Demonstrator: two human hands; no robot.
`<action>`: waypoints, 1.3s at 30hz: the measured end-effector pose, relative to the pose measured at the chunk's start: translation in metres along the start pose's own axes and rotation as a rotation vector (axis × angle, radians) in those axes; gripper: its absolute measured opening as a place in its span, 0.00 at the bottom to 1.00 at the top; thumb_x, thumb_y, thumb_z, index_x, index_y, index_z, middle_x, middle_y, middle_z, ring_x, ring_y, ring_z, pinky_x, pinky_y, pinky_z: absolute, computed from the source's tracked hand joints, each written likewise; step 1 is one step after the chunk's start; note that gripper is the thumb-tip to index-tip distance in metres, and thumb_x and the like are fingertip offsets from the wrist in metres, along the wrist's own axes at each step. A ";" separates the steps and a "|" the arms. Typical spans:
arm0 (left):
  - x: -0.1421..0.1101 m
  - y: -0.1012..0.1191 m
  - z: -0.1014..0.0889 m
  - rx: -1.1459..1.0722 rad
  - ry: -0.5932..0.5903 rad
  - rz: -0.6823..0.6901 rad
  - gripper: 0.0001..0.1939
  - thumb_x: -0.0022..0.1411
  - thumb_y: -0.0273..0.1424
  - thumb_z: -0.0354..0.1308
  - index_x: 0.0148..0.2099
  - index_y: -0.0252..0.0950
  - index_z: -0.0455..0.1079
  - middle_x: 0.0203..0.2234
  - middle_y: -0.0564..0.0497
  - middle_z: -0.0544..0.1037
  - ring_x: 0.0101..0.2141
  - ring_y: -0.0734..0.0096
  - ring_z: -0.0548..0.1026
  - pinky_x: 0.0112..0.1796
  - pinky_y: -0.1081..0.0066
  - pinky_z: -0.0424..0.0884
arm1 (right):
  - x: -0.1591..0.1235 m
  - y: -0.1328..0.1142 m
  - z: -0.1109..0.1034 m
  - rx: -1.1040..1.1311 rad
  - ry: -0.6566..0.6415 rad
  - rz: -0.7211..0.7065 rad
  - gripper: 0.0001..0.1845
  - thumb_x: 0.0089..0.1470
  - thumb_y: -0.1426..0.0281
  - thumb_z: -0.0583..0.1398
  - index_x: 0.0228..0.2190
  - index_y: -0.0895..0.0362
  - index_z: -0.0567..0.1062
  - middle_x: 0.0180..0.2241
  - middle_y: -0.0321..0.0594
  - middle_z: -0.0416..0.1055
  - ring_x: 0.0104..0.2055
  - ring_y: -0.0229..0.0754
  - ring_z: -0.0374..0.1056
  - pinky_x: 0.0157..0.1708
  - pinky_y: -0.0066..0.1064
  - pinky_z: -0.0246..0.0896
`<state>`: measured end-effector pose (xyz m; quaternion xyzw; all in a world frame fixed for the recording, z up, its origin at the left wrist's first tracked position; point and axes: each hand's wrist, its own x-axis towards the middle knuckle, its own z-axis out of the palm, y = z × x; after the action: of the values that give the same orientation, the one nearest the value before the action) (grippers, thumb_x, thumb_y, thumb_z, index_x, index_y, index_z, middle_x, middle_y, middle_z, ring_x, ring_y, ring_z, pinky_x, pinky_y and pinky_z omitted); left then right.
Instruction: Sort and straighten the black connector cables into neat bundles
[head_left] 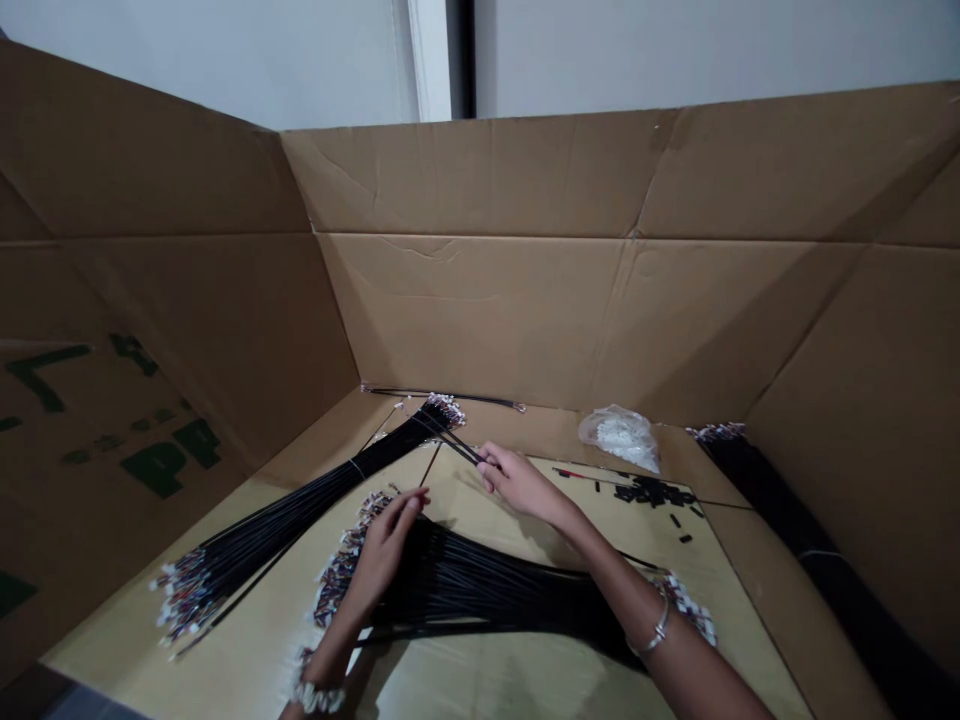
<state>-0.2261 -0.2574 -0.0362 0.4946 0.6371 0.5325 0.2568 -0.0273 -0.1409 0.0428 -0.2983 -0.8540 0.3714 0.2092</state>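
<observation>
My right hand (516, 480) is closed around a few thin black cables (454, 438), which slant up and left over the end of a bundle. To its left, my left hand (391, 535) has thumb and fingers pinched together. A thin dark strand (430, 466) meets those fingertips; whether they grip it is unclear. Beneath both forearms lies a wide bundle of black cables (487, 585) with small white connectors and coloured wires at its ends. Another tied cable bundle (322, 500) lies diagonally on the left, with white connectors at both ends.
Cardboard walls (480, 310) enclose the yellowish board (247, 640). Loose short black pieces (652, 491) lie at the right, near a clear bag of white parts (621, 435). A third cable bundle (810, 550) runs along the right wall. Several cables (442, 394) lie along the back.
</observation>
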 end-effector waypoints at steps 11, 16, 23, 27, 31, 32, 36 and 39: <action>0.030 0.045 0.022 -0.586 0.194 -0.081 0.30 0.53 0.50 0.62 0.50 0.34 0.75 0.43 0.43 0.80 0.34 0.69 0.74 0.33 0.73 0.67 | -0.041 0.002 0.021 0.092 -0.030 0.071 0.07 0.60 0.71 0.52 0.34 0.56 0.70 0.24 0.33 0.68 0.27 0.37 0.63 0.29 0.26 0.53; 0.026 0.044 0.026 -0.625 0.215 -0.104 0.30 0.49 0.51 0.65 0.47 0.33 0.76 0.41 0.43 0.81 0.37 0.67 0.74 0.34 0.73 0.66 | -0.038 0.003 0.026 0.140 -0.012 0.086 0.08 0.60 0.71 0.52 0.36 0.57 0.72 0.24 0.33 0.68 0.24 0.36 0.62 0.29 0.26 0.54; 0.026 0.045 0.026 -0.688 0.235 -0.161 0.30 0.42 0.51 0.69 0.42 0.34 0.79 0.37 0.44 0.81 0.35 0.68 0.74 0.33 0.74 0.66 | -0.035 0.007 0.032 0.216 0.044 0.085 0.09 0.60 0.69 0.53 0.36 0.56 0.72 0.23 0.34 0.69 0.20 0.35 0.61 0.26 0.26 0.56; 0.025 0.045 0.025 -0.684 0.231 -0.177 0.29 0.41 0.51 0.70 0.40 0.34 0.79 0.38 0.44 0.81 0.36 0.66 0.75 0.34 0.73 0.66 | -0.034 0.012 0.034 0.275 0.048 0.099 0.09 0.60 0.67 0.53 0.37 0.55 0.72 0.25 0.34 0.70 0.19 0.35 0.62 0.24 0.27 0.58; 0.025 0.047 0.026 -0.677 0.203 -0.184 0.32 0.40 0.51 0.70 0.43 0.34 0.79 0.38 0.43 0.82 0.39 0.63 0.75 0.34 0.72 0.66 | -0.035 0.008 0.036 0.183 0.023 0.112 0.11 0.60 0.68 0.52 0.38 0.56 0.73 0.25 0.34 0.71 0.19 0.35 0.62 0.26 0.28 0.57; 0.025 0.046 0.027 -0.677 0.207 -0.187 0.32 0.40 0.51 0.70 0.42 0.34 0.79 0.37 0.43 0.82 0.39 0.63 0.75 0.34 0.72 0.66 | -0.035 0.006 0.036 0.157 0.022 0.116 0.11 0.61 0.68 0.52 0.39 0.56 0.73 0.24 0.34 0.72 0.20 0.36 0.63 0.28 0.28 0.57; 0.027 0.042 0.030 -0.660 0.224 -0.185 0.31 0.39 0.52 0.70 0.40 0.34 0.79 0.36 0.43 0.82 0.37 0.63 0.75 0.34 0.71 0.67 | -0.039 0.004 0.041 0.054 0.011 0.135 0.13 0.62 0.65 0.51 0.40 0.56 0.74 0.25 0.37 0.73 0.28 0.41 0.67 0.31 0.28 0.57; 0.028 0.035 0.029 -0.583 0.220 -0.151 0.32 0.42 0.54 0.67 0.41 0.34 0.78 0.36 0.43 0.82 0.37 0.62 0.76 0.34 0.71 0.67 | -0.041 0.008 0.049 -0.027 -0.014 0.144 0.16 0.63 0.63 0.50 0.36 0.56 0.75 0.30 0.40 0.75 0.33 0.43 0.69 0.33 0.29 0.57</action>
<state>-0.1998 -0.2221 -0.0070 0.2909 0.5164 0.7224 0.3563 -0.0227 -0.1882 0.0002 -0.3590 -0.8367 0.3763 0.1717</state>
